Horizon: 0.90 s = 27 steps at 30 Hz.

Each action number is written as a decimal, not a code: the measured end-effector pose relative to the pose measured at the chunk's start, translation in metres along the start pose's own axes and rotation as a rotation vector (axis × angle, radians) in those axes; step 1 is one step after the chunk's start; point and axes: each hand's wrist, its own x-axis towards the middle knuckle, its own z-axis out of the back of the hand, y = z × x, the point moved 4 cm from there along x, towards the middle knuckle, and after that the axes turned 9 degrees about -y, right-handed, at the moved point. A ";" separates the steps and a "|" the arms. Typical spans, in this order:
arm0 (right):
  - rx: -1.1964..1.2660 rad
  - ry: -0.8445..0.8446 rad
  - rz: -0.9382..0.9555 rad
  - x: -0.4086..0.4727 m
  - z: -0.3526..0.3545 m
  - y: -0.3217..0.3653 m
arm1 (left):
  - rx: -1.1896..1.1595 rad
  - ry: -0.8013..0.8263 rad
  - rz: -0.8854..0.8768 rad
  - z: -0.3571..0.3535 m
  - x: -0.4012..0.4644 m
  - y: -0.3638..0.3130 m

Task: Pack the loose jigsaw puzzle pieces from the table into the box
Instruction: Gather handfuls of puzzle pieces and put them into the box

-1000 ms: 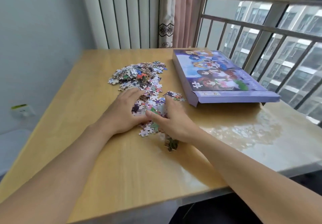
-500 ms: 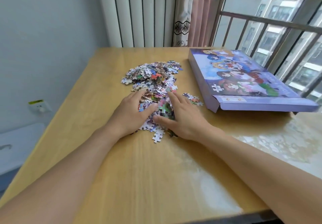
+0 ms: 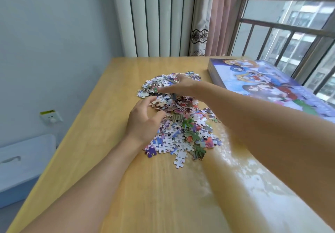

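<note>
Since half a second ago, the right hand (image 3: 178,87) has been lifted off the near edge of the heap of small multicoloured cardboard jigsaw pieces (image 3: 178,122) and is reached out to the far part of the heap, at about 12 o'clock from the left hand (image 3: 145,119). Its fingers are held straight and flat just over the pieces, with nothing gripped; whether they touch the pieces cannot be told through the blur. The left hand has been kept at the heap's 9 o'clock edge, its fingers loosely curved against the pieces without closing round any. The move is judged to be the start of raking the far pieces toward the near ones, so the task is still at the gathering step.

One heap is seen, lying on the pale wooden desk (image 3: 101,160) in the middle; its pieces are too many and too overlapped to be counted. One flat purple cardboard box with a cartoon picture on its lid (image 3: 257,82) is seen, lying closed at about 2 o'clock from the heap, apart from it. No piece is seen packed. Two hands are in view.
</note>
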 end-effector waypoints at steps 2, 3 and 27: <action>-0.161 0.065 0.043 0.006 -0.011 0.008 | 0.029 -0.025 -0.013 0.001 0.003 0.001; -0.257 0.055 0.079 0.007 -0.016 0.012 | 0.046 -0.027 -0.012 0.001 0.004 0.002; -0.284 -0.371 0.398 -0.047 0.012 -0.003 | -0.069 0.000 0.019 -0.002 0.001 0.000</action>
